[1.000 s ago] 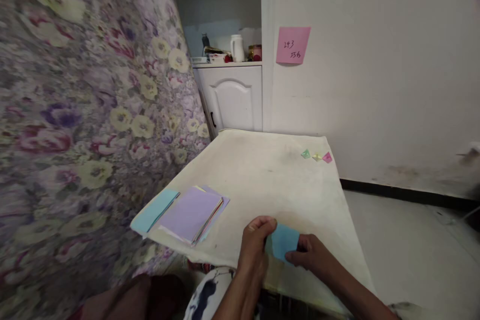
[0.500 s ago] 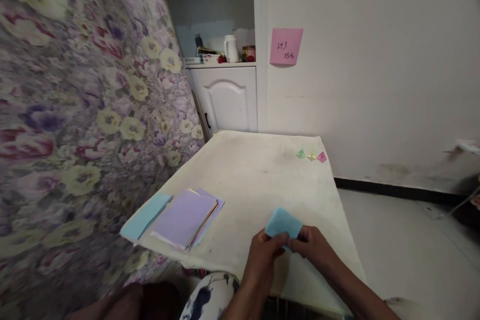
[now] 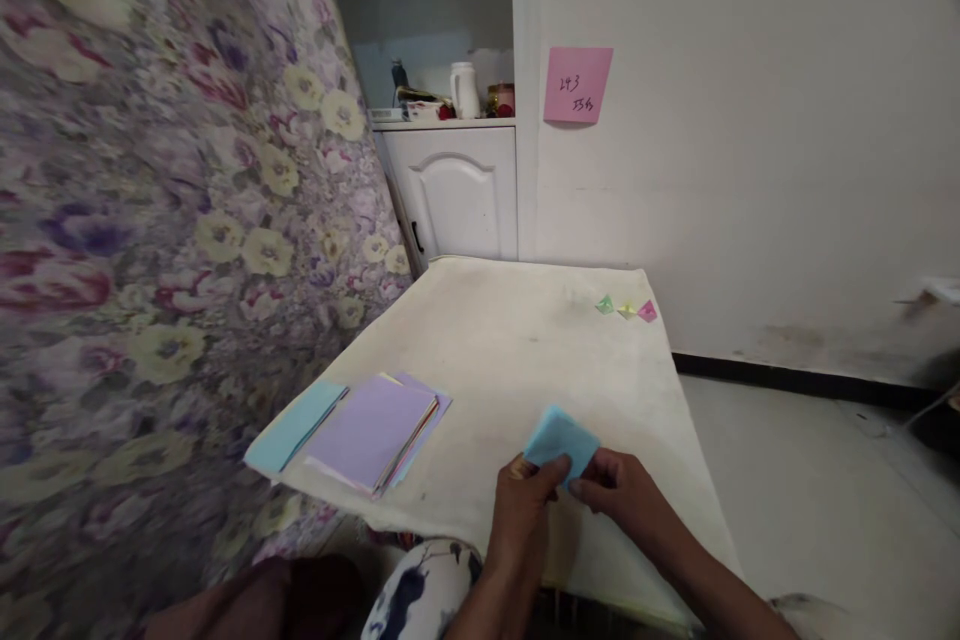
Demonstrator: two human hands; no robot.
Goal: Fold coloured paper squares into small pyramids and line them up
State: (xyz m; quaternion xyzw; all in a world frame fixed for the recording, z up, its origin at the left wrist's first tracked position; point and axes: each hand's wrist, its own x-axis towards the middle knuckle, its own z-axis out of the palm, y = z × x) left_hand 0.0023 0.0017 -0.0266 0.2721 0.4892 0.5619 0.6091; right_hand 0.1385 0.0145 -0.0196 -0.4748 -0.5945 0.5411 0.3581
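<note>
And here's the left hand (image 3: pixel 523 492) pinching the small blue paper (image 3: pixel 561 435), thumb on top, while the right hand (image 3: pixel 613 482) grips its lower right side, all close by the tabletop's (image 3: pixel 480 340) near edge, towards the right corner. The danger? Uneven tension between those pinches could skew a crease or tear it; a slack thumb could let the paper slip.

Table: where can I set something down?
The table is bare from the purple stack to the folded papers and far edge. Crowded: near left, blue sheets beside the stack; near edge, left hand and right hand holding a blue square.
</note>
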